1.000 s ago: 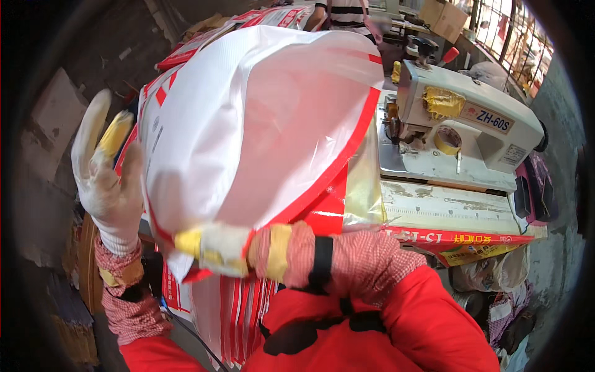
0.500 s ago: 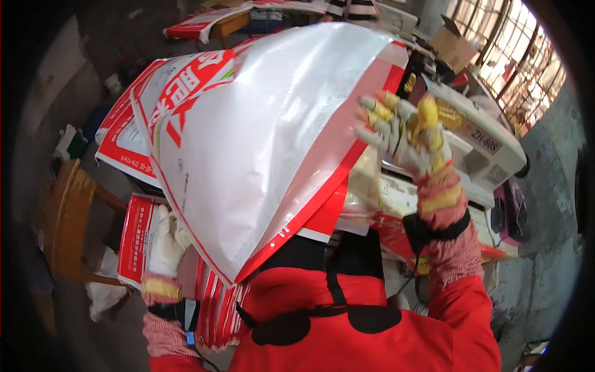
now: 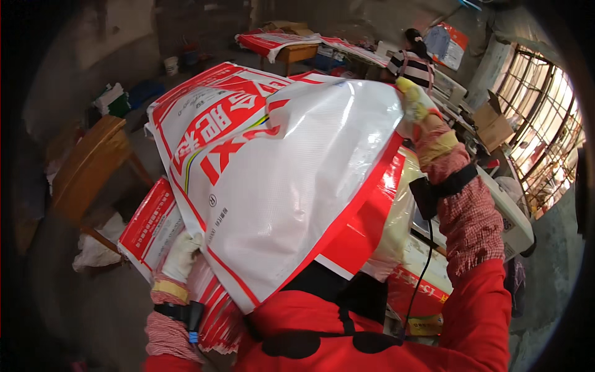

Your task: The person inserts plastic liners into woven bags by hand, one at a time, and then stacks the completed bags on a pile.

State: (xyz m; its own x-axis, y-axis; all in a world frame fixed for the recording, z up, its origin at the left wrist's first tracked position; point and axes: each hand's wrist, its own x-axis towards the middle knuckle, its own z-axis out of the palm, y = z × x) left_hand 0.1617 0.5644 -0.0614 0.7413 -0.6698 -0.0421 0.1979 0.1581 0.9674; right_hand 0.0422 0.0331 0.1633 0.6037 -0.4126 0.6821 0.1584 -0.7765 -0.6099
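Note:
A large white woven plastic sack (image 3: 297, 173) with red edges and red lettering spreads slantwise in front of me, its surface bulging and creased. My right hand (image 3: 418, 105), in a worn white and yellow glove, grips its far right corner; part of the fingers is hidden. At the sack's near left edge, my gloved left hand (image 3: 180, 257) has its fingers closed on the border. Translucent yellowish plastic film (image 3: 396, 217) shows below the right side. More red and white sacks (image 3: 214, 313) lie in a pile beneath, by my left wrist.
A wooden chair or stool (image 3: 87, 167) stands at the left. To the right is a white sewing machine (image 3: 505, 220), partly hidden by my arm. A cardboard box (image 3: 493, 121) sits near the barred window. Another person (image 3: 414, 62) in stripes is at the back, near a sack-covered table (image 3: 294, 53).
My right hand, spread open beside the sack before, has moved to its far right corner and closed there. My left fingers have closed on the near edge. The view has tilted up.

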